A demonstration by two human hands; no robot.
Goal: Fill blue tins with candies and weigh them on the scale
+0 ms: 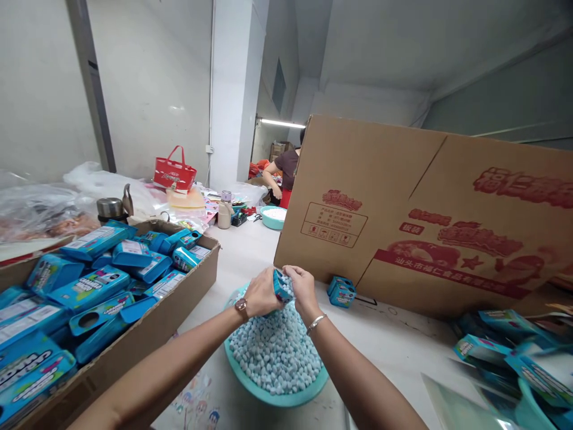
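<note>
- I see my left hand point(262, 294) gripping a blue printed box point(280, 288), open, pale candies point(289, 286) at its mouth.
- My right hand point(303, 288) is there too; its grip I can't tell.

Pale walls point(152, 77), white pillar point(230, 89), glowing tube light point(283, 124)

bare forearms point(179, 353), round brownish watch point(241, 305) on the left, slim silvery bangle point(316, 323) on the right
</note>
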